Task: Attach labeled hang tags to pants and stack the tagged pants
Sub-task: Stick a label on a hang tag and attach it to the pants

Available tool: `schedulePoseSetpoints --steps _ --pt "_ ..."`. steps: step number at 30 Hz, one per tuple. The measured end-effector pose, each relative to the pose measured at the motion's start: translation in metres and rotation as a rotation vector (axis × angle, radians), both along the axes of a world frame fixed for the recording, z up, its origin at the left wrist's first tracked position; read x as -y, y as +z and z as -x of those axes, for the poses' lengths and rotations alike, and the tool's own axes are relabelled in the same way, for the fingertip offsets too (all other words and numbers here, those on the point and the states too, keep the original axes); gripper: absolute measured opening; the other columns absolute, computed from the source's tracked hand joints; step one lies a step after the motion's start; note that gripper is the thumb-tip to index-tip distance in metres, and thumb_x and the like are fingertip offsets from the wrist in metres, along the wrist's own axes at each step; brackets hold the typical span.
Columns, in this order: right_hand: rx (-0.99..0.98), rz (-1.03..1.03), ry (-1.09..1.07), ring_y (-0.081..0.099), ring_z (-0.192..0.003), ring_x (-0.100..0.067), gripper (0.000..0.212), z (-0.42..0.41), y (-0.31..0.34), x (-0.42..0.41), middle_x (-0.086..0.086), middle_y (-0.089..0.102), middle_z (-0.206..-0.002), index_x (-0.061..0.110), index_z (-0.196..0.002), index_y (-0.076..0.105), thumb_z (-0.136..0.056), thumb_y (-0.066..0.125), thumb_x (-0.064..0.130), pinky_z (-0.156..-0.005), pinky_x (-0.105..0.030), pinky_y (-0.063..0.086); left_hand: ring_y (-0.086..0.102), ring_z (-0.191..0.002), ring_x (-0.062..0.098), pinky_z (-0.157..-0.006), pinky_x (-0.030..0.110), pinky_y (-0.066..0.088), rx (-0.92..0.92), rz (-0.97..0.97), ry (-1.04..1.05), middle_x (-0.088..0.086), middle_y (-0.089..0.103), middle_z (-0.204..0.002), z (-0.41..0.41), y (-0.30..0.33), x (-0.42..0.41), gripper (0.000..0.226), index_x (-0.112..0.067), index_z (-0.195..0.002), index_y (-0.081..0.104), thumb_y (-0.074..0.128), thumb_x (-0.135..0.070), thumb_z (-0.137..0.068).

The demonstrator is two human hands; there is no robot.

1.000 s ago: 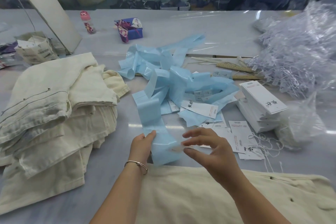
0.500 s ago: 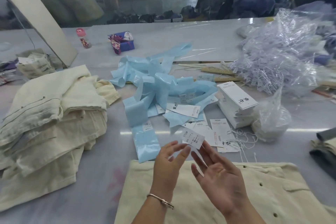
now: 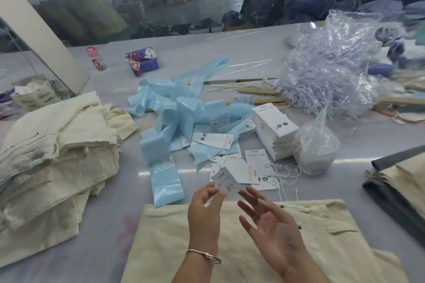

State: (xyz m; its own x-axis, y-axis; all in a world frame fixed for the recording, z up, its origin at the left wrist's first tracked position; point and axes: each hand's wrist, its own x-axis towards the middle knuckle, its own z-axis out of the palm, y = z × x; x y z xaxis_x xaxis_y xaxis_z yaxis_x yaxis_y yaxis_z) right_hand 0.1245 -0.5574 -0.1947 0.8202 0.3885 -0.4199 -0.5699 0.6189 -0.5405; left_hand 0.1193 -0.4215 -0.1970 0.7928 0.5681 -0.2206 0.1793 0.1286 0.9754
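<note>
The left hand (image 3: 204,211) pinches a small printed sticker (image 3: 225,179) between thumb and fingertips, holding it raised above the surface (image 3: 96,255); a bracelet (image 3: 203,256) sits on that wrist. The right hand (image 3: 273,232) is released, palm up, fingers spread and grasping nothing, its fingertips just beside the sticker's lower edge. Both hands hover over a cream pair of pants (image 3: 161,248) lying flat at the near edge of the surface.

At far left, a stack of folded cream pants (image 3: 53,149) rests on the surface. Behind it lies a crumpled printed bag (image 3: 34,96). Farther back stand a small bottle with a pink cap (image 3: 95,58) and a blue box (image 3: 143,62). In the centre, loose blue backing strips (image 3: 177,112) lie tangled, one strip reaching toward the near pants. Loose white hang tags (image 3: 241,165) lie scattered just right of the strips, with white strings (image 3: 285,174) beside them. A stack of white hang tags (image 3: 274,131) stands right of centre, touching a clear plastic bag (image 3: 317,147). Behind these, a large heap of clear plastic fasteners (image 3: 326,71) sits on the surface. At far right, folded grey and beige garments (image 3: 400,181) are stacked.
</note>
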Motion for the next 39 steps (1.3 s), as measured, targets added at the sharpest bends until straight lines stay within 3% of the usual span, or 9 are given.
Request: schedulePoseSetpoints --steps 4,7,10,16,21,24,31,35,39 --pt "0.171 0.387 -0.082 0.061 -0.089 -0.018 0.029 -0.017 -0.003 0.008 -0.006 0.073 -0.099 0.011 -0.102 0.068 -0.074 0.064 0.007 -0.076 -0.031 0.045 0.061 -0.089 0.018 -0.079 0.026 0.046 0.010 -0.042 -0.105 0.008 0.071 -0.097 0.001 -0.001 -0.008 0.008 -0.012 -0.087 0.069 0.071 -0.006 -0.082" --pt "0.493 0.991 -0.154 0.061 -0.080 -0.015 0.021 -0.043 -0.010 0.012 0.002 0.070 -0.086 0.019 -0.088 0.068 -0.080 0.067 -0.001 -0.067 -0.014 0.043 0.058 -0.080 0.014 -0.078 0.029 0.047 -0.012 -0.061 -0.163 0.004 0.069 -0.086 0.004 -0.005 -0.013 0.005 -0.011 -0.084 0.067 0.069 -0.007 -0.085" --pt "0.760 1.479 -0.055 0.055 -0.101 -0.016 0.025 -0.083 -0.023 0.013 0.005 0.066 -0.104 0.020 -0.105 0.065 -0.082 0.070 0.012 -0.077 -0.020 0.040 0.055 -0.077 0.014 -0.076 0.027 0.046 -0.027 -0.082 -0.172 0.001 0.066 -0.081 0.010 -0.012 -0.019 0.003 -0.009 -0.084 0.067 0.069 -0.007 -0.086" --pt "1.050 1.957 0.505 0.034 -0.132 -0.020 0.064 -0.151 -0.035 -0.006 0.002 0.045 -0.141 0.019 -0.136 0.043 -0.083 0.067 0.046 -0.106 -0.033 0.032 0.059 -0.088 0.015 -0.082 0.024 0.044 -0.032 -0.196 -0.190 0.010 0.068 -0.093 0.012 -0.019 -0.039 0.006 -0.008 -0.081 0.067 0.071 -0.007 -0.085" --pt "1.072 1.990 0.783 0.030 -0.131 -0.024 0.078 -0.167 -0.045 -0.019 -0.003 0.042 -0.135 0.019 -0.137 0.044 -0.071 0.075 0.046 -0.102 -0.037 0.037 0.059 -0.075 0.013 -0.073 0.025 0.049 -0.020 -0.177 -0.213 0.004 0.066 -0.087 0.007 -0.019 -0.054 0.005 -0.015 -0.089 0.066 0.067 -0.009 -0.089" --pt "1.078 1.981 0.778 0.033 -0.124 -0.024 0.075 -0.172 -0.044 -0.020 -0.003 0.042 -0.128 0.020 -0.129 0.050 -0.065 0.077 0.050 -0.099 -0.036 0.039 0.060 -0.064 0.010 -0.066 0.019 0.051 -0.004 -0.150 -0.281 0.002 0.060 -0.083 -0.001 -0.021 -0.055 0.032 -0.028 -0.112 0.063 0.064 -0.005 -0.090" --pt "1.040 1.873 0.633 0.050 -0.083 -0.022 0.044 -0.161 -0.041 -0.023 0.001 0.057 -0.097 0.024 -0.096 0.038 -0.072 0.074 0.032 -0.061 -0.029 0.031 0.067 -0.074 0.015 -0.073 0.020 0.053 0.077 -0.278 -0.359 -0.005 0.065 -0.080 -0.050 -0.027 -0.027 0.090 -0.059 -0.141 0.014 0.065 -0.008 -0.088" --pt "0.900 1.584 0.509 0.041 -0.063 -0.015 0.025 -0.146 -0.036 -0.023 0.005 0.046 -0.068 0.021 -0.072 0.038 -0.077 0.063 0.018 -0.051 -0.026 0.025 0.062 -0.068 0.005 -0.069 0.012 0.048 0.081 -0.359 -0.309 -0.003 0.064 -0.074 -0.077 -0.030 -0.010 0.101 -0.053 -0.146 0.001 0.071 -0.014 -0.085" --pt "0.628 1.203 0.403 0.041 -0.061 -0.011 0.013 -0.118 -0.030 -0.019 0.001 0.046 -0.067 0.013 -0.071 0.048 -0.075 0.060 0.012 -0.056 -0.025 0.034 0.055 -0.059 0.002 -0.065 0.013 0.048 0.098 -0.259 -0.339 -0.005 0.059 -0.062 -0.084 -0.038 0.000 0.106 -0.054 -0.143 -0.002 0.076 -0.017 -0.082"
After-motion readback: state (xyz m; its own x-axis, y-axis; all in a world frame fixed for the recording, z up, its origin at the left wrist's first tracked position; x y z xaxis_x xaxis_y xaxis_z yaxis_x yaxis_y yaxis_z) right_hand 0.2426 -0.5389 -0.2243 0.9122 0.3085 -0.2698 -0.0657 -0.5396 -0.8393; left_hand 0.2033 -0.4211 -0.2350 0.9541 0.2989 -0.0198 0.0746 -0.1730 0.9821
